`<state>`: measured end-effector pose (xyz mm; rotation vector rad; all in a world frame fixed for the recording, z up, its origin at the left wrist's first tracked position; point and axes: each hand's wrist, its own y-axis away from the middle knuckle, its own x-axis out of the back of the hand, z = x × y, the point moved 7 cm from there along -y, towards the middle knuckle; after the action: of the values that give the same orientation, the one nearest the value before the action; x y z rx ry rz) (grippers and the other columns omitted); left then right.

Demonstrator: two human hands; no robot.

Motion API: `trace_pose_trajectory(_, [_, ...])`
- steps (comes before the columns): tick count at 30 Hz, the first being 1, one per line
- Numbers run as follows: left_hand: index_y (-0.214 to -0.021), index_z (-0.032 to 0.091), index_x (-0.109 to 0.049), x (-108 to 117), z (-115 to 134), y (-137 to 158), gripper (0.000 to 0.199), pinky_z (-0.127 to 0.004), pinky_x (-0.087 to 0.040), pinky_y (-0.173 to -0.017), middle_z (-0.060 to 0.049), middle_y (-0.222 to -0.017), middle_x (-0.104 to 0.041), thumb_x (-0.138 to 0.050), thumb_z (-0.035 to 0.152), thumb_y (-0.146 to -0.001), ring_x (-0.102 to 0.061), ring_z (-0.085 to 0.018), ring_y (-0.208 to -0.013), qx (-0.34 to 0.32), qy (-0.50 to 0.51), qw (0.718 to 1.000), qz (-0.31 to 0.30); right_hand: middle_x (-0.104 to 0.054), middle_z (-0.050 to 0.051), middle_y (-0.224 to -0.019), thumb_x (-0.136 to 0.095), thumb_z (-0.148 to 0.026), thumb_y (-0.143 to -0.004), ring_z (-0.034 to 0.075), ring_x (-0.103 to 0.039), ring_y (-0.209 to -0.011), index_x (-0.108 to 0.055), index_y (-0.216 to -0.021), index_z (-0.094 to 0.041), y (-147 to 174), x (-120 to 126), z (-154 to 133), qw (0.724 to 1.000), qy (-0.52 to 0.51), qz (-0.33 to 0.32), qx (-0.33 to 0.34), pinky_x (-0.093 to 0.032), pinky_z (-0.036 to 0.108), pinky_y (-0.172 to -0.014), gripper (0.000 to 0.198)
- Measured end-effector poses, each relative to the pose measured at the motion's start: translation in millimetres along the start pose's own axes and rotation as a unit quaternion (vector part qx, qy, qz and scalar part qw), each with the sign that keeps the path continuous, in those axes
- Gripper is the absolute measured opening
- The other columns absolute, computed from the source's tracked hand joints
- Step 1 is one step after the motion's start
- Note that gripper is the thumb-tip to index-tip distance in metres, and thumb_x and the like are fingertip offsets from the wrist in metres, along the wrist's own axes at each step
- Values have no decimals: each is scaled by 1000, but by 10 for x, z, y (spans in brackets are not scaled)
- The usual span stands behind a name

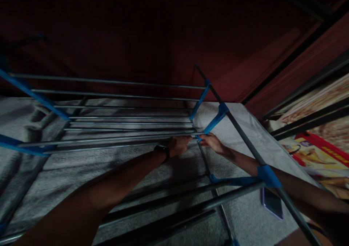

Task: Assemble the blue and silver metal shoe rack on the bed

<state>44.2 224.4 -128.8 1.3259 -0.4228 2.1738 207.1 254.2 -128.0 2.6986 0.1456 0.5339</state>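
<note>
A rack frame of grey metal tubes and blue plastic connectors lies on its side across the mat. My left hand (pixel 180 145), with a dark watch (pixel 161 150) on its wrist, is closed around the end of a metal tube (pixel 122 138). Just to its right, my right hand (pixel 213 142) pinches the blue connector (pixel 212 124) where that tube meets it. Whether the tube sits fully inside the connector is hidden by the fingers. A long side pole (pixel 244 137) passes over my right forearm, and another blue connector (pixel 268 176) sits nearer me.
A grey mat (pixel 240 209) lies beneath the rack, with a phone (pixel 272 202) on it at the right. Behind stands a dark red wall (pixel 152 35). A red and yellow printed package (pixel 319 153) is at the far right. A loose-looking tube (pixel 196 218) lies low in front.
</note>
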Motion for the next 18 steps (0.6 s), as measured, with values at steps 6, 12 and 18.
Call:
trace_pose_trajectory(6, [-138,15,-55,-16,-48,-25,46,-34,-44,-108,-11,-136,-63,-43,10,-94,-60,-23,-125,1,38,999,13,-72,5,-83,-68,-34,-78,20,-68,-79,-72,-87,-17,8,-4,-4,1000,-1,6,-5,-57,31,-70,19])
trace_pose_trajectory(12, [-136,18,-57,-6,-40,-49,48,-33,-48,-104,-8,-133,-66,-42,7,-92,-63,-21,-121,-1,76,997,15,-73,5,-83,-65,-31,-80,19,-69,-75,-71,-89,-16,25,-13,2,1000,5,24,-11,-58,31,-68,19])
trace_pose_trajectory(18, [-134,16,-59,-11,-45,-56,46,-30,-50,-97,-7,-127,-69,-43,8,-92,-66,-21,-112,-2,76,997,20,-73,7,-86,-65,-35,-79,22,-70,-77,-71,-89,-17,36,-7,-21,999,17,38,-1,-60,34,-70,22])
